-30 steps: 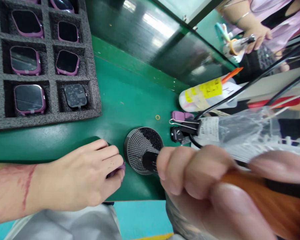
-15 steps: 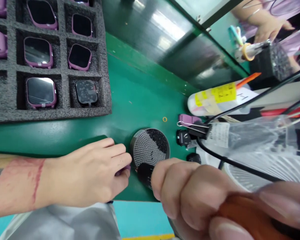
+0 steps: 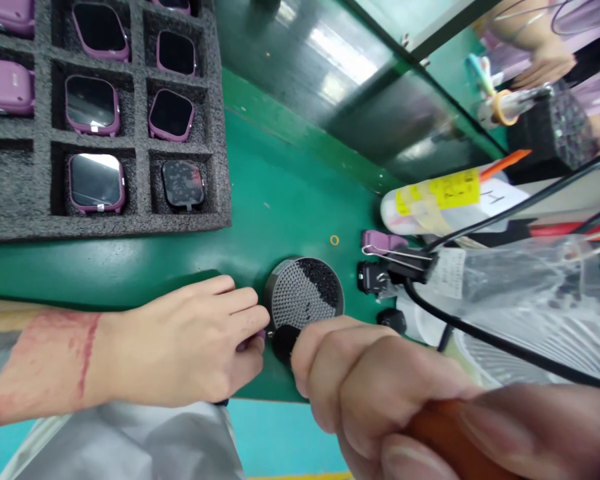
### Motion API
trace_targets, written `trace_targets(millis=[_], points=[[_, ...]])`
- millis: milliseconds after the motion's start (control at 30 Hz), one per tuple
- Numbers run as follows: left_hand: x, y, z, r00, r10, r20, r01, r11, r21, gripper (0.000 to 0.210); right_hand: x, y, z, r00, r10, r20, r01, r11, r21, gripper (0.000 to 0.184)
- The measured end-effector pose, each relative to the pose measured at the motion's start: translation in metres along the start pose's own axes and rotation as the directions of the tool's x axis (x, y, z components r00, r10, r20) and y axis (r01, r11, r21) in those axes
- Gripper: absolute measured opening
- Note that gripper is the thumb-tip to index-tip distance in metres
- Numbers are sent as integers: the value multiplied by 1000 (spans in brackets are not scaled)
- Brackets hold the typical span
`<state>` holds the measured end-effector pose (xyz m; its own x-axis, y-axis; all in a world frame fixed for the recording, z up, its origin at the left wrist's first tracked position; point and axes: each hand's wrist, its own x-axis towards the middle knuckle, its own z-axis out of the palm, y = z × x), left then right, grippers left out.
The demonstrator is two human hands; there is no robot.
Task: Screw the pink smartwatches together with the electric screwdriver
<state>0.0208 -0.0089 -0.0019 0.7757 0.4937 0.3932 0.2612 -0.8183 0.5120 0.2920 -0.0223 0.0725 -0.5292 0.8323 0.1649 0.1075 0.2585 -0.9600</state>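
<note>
My left hand (image 3: 195, 343) is closed at the front edge of the bench, pinching a small purple watch case (image 3: 264, 333) that its fingers mostly hide. My right hand (image 3: 375, 373) wraps round a screwdriver with a black nose (image 3: 283, 343) and an orange-brown grip (image 3: 443, 433). The screwdriver's tip points left and lies close to the fingers of my left hand; whether it touches the watch case I cannot tell. Just behind the tip stands a round grey dish (image 3: 293, 290) with a perforated plate and many tiny black screws (image 3: 323, 280).
A foam tray (image 3: 140, 227) with purple-framed watches (image 3: 96, 181) fills the upper left. To the right are a taped white bottle (image 3: 437, 197), a purple strap piece (image 3: 380, 241), a binder clip (image 3: 413, 263), a black cable (image 3: 485, 333) and plastic bags (image 3: 520, 280). Another person's hand (image 3: 547, 63) shows beyond.
The view has shifted slightly, so tray and dish appear further right. The screwdriver's nose has come nearer to my left fingers. Both hands keep their grip.
</note>
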Motion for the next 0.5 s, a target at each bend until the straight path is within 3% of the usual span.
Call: trace_targets(millis=[100,167,233,267,367,433,500], points=[[0,1,0,1000,8,5,-8,999,53,21,-7,2,18,966,-12,-259,45,992,120,55],[0,1,-2,998,32,54,-36,997,72,14,-8,4,23,888,-11,-459,111,975,193,41],[1,0,-6,988,86,129,-92,995,42,10,-4,8,22,834,-43,-550,180,964,198,32],[1,0,-8,979,118,164,-122,993,11,10,-1,10,20,835,-68,-547,200,962,187,29],[0,-1,-14,964,170,204,-159,985,-70,23,9,18,14,899,-100,-427,195,963,186,26],[0,-1,-13,975,155,157,-148,987,-55,22,13,22,13,909,-98,-405,194,959,205,26],[-1,1,-10,990,115,78,-117,993,21,8,14,24,15,890,-117,-440,225,953,202,25]])
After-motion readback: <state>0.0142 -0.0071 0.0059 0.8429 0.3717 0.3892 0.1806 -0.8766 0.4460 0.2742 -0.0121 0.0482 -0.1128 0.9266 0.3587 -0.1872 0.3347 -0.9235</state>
